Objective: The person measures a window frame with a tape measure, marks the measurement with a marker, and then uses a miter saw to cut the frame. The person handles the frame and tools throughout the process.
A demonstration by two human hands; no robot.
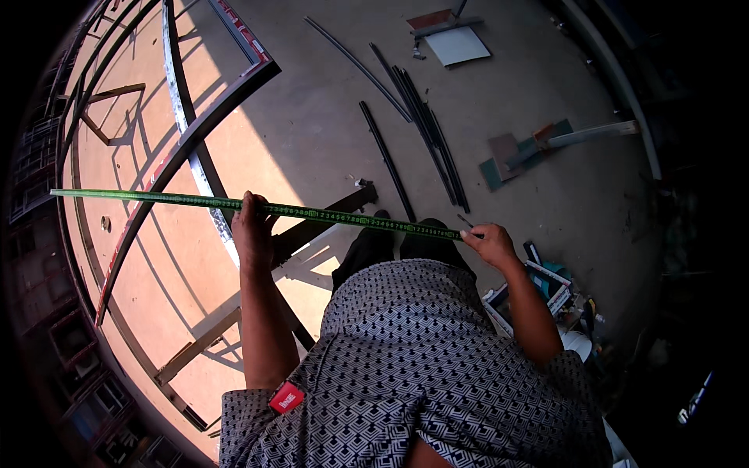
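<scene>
A green tape measure blade is drawn out in front of me, running from the far left to my right hand. My left hand is closed around the blade partway along, thumb and fingers pinching it. At the blade's right end, my right hand grips it between thumb and fingers. A thin dark stick, perhaps a pencil, pokes out by the right fingertips. The blade's left stretch passes over a dark metal frame bar; I cannot tell whether they touch. No tape case is visible.
Welded metal frames stand to the left over sunlit floor. Several dark metal bars lie on the floor ahead. Farther off are a pale flat sheet and coloured plates. A cluttered tool pile sits beside my right arm.
</scene>
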